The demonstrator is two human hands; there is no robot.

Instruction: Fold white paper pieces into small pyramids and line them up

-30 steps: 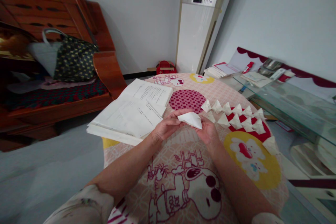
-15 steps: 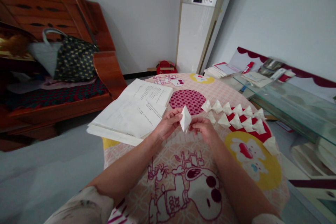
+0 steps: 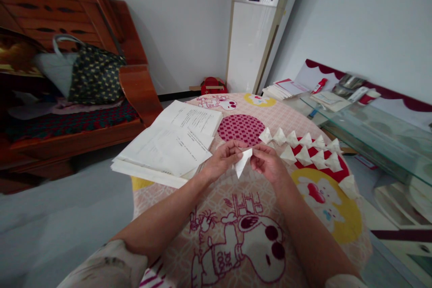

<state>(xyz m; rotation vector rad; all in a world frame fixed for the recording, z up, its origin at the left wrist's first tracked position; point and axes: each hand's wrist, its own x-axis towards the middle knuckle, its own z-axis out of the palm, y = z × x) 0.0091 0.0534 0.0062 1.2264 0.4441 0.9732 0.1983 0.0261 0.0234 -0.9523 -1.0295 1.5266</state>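
Observation:
A small folded white paper piece [image 3: 243, 163] is held up over the middle of the table, one pointed end downward. My left hand [image 3: 223, 160] pinches its left side between thumb and fingers. The fingers of my right hand [image 3: 269, 162] are closed on its upper right edge. Just right of my right hand, several folded white paper pieces [image 3: 303, 156] stand in two rows on the tablecloth. One more folded paper piece [image 3: 348, 186] sits apart at the right edge. To the left lies a stack of printed paper sheets [image 3: 165, 149].
A patterned cloth [image 3: 236, 252] covers the round table. Beside it on the right stands a glass-topped cabinet [image 3: 378, 130] with papers, a red bottle [image 3: 319, 86] and a cup [image 3: 368, 97]. A wooden bench [image 3: 140, 90] with bags is on the left, and a tall white unit [image 3: 251, 40] stands behind.
The folded paper piece has turned from an upright diamond to a downward-pointing triangle. My right hand has come up and gripped its upper edge; my left hand has shifted slightly right.

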